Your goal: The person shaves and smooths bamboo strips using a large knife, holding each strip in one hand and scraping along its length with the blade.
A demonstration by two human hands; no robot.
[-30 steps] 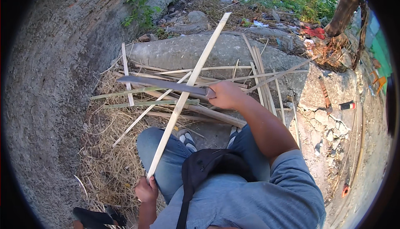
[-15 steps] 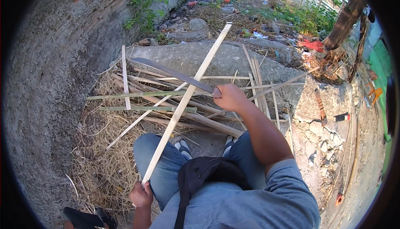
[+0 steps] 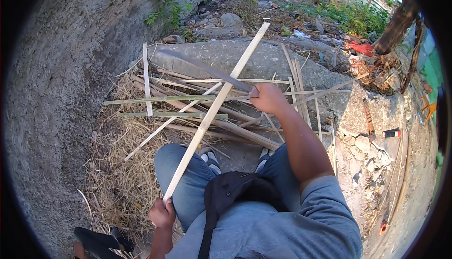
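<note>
A long pale split bamboo strip slants away from me over my left knee. My left hand is closed around its near end. In my right hand is the handle of a machete, fingers wrapped round it. The machete's dark blade points to the far left and crosses the strip in its upper half. Motion blurs the blade, and I cannot tell whether it touches the strip. Beyond and beneath lie bamboo poles, two green bamboo pieces and several thin strips.
Dry shavings cover the ground to the left, beside a rough wall. A large stone slab lies behind the bamboo. On the right are a brown sheath-like object and a small black-and-red item. Another person's leg shows at lower left.
The view has shifted slightly, with the scene now higher and farther right. My right hand and the machete have moved a little away from me. Both grips are unchanged.
</note>
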